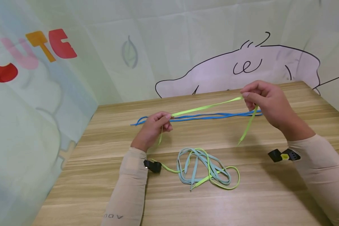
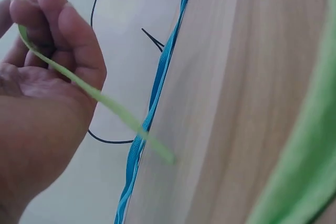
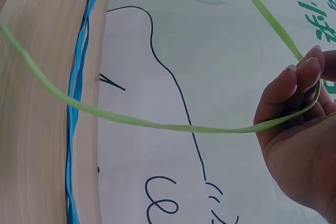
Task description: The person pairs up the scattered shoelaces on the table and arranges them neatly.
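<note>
A flat neon-green shoelace (image 1: 206,107) is stretched above the table between both hands. My left hand (image 1: 155,127) pinches it between thumb and fingers, and a short tail hangs below. Higher and to the right, my right hand (image 1: 266,102) pinches the other part, with a longer tail dangling under the palm. In the left wrist view the green lace (image 2: 100,95) runs across the left palm (image 2: 47,82). The right wrist view has the lace (image 3: 184,128) looping out from the curled right fingers (image 3: 283,90). Behind the hands, blue shoelaces (image 1: 212,116) lie lengthwise on the table.
Nearer the front, a loose tangle of pale blue-grey laces (image 1: 196,171) and another green lace (image 1: 236,174) lies on the wood-grain table (image 1: 169,207). A printed cloth backdrop (image 1: 186,37) rises behind the table's far edge and along its left side.
</note>
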### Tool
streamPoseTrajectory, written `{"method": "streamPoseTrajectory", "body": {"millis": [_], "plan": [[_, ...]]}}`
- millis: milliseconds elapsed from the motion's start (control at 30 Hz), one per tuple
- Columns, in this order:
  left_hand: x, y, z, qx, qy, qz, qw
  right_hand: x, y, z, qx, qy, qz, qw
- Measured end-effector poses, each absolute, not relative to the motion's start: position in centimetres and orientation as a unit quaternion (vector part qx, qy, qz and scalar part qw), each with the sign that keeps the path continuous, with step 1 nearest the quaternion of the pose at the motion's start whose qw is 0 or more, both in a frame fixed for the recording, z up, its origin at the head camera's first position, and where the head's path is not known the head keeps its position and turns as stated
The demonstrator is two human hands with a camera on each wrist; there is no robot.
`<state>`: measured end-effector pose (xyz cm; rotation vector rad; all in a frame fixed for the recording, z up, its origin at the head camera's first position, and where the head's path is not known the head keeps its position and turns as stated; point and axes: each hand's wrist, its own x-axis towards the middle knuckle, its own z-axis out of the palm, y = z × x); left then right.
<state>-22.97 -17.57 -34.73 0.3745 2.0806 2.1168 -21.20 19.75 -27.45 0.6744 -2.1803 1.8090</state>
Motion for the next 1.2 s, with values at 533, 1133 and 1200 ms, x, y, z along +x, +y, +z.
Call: {"method": "streamPoseTrajectory", "body": {"millis": [533, 1133, 1200], "plan": [[-22.9, -18.6, -34.5, 0.072, 0.658, 0.748, 0.056, -21.5, 20.7, -27.4, 0.198, -0.797, 0.563, 0.089], [-22.9, -19.7, -35.2, 0.071, 0.672, 0.737, 0.027, -21.5, 22.3, -28.4, 0.168, -0.838, 0.512, 0.085], [-22.9, -19.9, -35.2, 0.070, 0.678, 0.732, 0.026, -21.6, 22.4, -28.4, 0.167, -0.844, 0.503, 0.084]]}}
